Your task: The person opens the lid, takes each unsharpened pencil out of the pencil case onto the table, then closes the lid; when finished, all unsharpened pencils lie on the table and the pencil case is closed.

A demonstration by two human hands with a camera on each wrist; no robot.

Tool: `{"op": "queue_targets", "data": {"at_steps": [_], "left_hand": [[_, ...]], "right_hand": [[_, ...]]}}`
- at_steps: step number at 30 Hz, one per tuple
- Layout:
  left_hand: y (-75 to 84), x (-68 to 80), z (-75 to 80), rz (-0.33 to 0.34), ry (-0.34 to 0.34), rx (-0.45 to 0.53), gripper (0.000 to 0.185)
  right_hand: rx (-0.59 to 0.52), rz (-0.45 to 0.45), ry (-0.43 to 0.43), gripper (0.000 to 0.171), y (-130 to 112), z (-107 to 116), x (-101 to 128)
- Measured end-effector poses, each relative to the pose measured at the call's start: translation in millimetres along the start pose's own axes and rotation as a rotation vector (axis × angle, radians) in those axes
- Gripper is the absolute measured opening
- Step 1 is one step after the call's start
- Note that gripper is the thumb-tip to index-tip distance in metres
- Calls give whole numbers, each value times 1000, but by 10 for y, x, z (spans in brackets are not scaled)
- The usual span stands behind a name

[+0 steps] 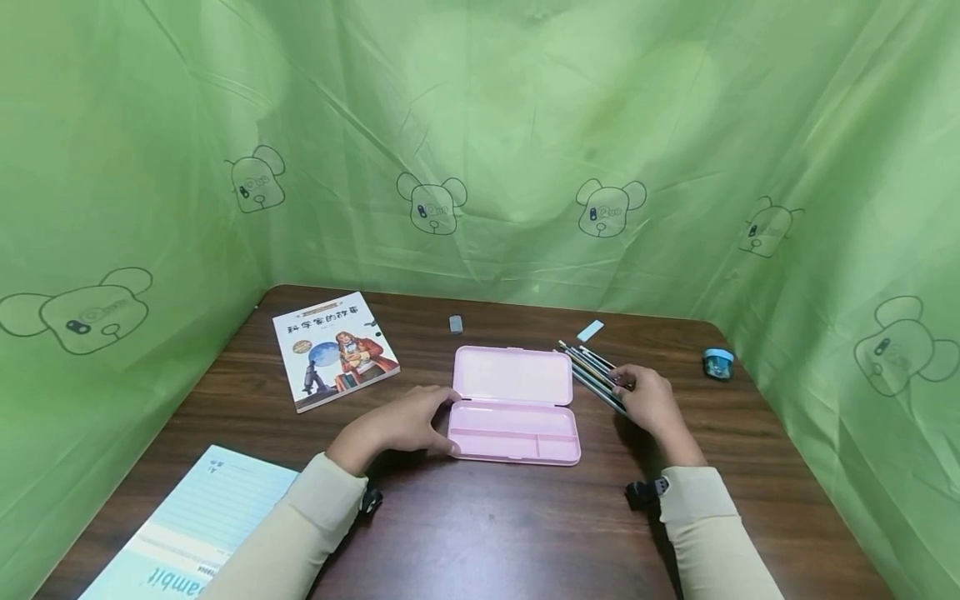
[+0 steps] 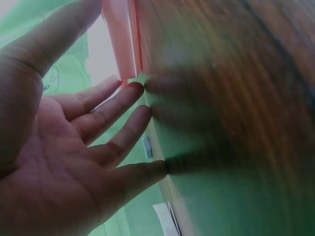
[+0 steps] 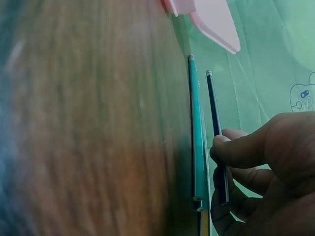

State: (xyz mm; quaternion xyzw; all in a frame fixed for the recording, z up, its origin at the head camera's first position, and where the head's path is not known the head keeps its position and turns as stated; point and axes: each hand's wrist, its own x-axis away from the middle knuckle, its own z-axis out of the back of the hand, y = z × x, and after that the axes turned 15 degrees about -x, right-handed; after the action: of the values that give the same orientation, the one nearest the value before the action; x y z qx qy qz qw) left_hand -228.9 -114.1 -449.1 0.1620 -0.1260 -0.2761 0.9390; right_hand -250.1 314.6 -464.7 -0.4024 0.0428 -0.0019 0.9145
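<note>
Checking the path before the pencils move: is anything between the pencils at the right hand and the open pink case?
Nothing visible. The pencils lie just right of the pencil case, with only bare table between. The right hand pinches one pencil.

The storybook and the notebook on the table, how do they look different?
The storybook has a colourful picture cover; the notebook shows a pale blue lined page. The storybook lies whole at the far left of the table, past the left hand; the notebook lies at the near left corner, cut off by the picture's edge. The storybook looks smaller, though it is farther away. Both lie flat, and no hand touches either.
</note>
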Motion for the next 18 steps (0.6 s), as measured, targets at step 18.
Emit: {"op": "queue_targets", "data": {"at_steps": [18], "left_hand": [[-12, 2, -9, -1, 8, 0, 79]], "right_hand": [[-51, 4, -11, 24, 55, 44, -12]]}}
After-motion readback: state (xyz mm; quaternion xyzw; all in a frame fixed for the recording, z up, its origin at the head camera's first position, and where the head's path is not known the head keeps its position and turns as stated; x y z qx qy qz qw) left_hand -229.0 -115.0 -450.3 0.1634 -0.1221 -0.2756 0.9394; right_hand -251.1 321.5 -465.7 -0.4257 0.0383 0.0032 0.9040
